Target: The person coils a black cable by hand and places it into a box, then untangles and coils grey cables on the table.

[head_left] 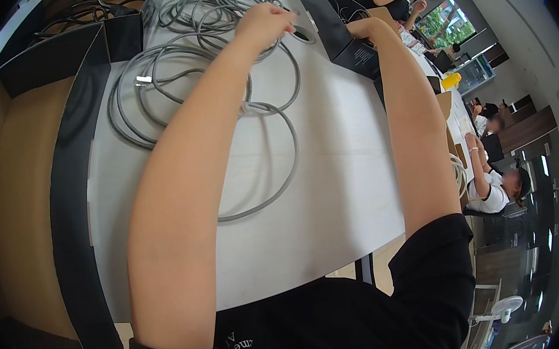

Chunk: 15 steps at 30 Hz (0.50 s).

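My left hand (264, 28) is over the far part of the white table, above a tangle of grey cables (196, 11). Its fingers are curled together, and whatever they may hold is too small to make out. A grey cable loop (305, 35) lies just beside the fingertips. On the right, my right hand (366, 28) reaches over the edge of a black box (339, 24) with dark cables inside; its fingers are hidden there. Larger grey coils with a silver connector (143, 80) spread out under my left forearm.
A long black open box (73, 194) with a brown inside runs along the left. Behind it, another box holds black cables (82, 15). White cable (458, 174) and a yellow object (451, 80) are on the right. Several people sit at tables beyond, near a white fan (506, 307).
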Each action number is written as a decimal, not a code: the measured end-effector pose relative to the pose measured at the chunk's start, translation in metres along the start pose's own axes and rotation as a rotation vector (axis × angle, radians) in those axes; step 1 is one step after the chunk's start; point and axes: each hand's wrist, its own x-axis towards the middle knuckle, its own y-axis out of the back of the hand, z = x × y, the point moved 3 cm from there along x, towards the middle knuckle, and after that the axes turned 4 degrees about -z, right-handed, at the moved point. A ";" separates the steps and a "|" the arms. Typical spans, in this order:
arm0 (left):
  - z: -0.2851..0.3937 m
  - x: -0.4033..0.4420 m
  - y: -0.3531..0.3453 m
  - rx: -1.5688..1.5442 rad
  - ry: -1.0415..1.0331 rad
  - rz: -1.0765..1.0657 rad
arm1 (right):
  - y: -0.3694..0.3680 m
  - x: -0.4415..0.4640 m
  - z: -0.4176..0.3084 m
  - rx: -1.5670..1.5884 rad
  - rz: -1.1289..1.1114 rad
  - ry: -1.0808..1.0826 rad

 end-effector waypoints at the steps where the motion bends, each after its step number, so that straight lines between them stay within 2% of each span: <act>1: 0.006 -0.002 -0.012 0.207 -0.126 0.023 | -0.001 -0.002 0.001 -0.004 0.016 0.005; 2: 0.014 -0.006 -0.026 0.416 -0.251 0.048 | -0.003 -0.002 -0.001 -0.002 0.032 0.014; 4: 0.024 -0.014 -0.066 0.651 -0.631 0.084 | -0.008 -0.002 0.003 0.009 0.060 0.029; 6: 0.039 -0.027 -0.101 0.890 -0.725 -0.157 | -0.009 -0.001 0.005 0.023 0.089 0.040; 9: 0.034 -0.028 -0.128 0.973 -0.726 -0.068 | -0.013 -0.006 0.008 0.052 0.144 0.057; 12: 0.019 -0.026 -0.128 1.254 -0.840 -0.032 | -0.013 -0.004 0.005 0.047 0.228 0.035; 15: 0.015 -0.011 -0.138 1.165 -0.867 0.060 | -0.013 -0.001 -0.002 0.019 0.325 -0.006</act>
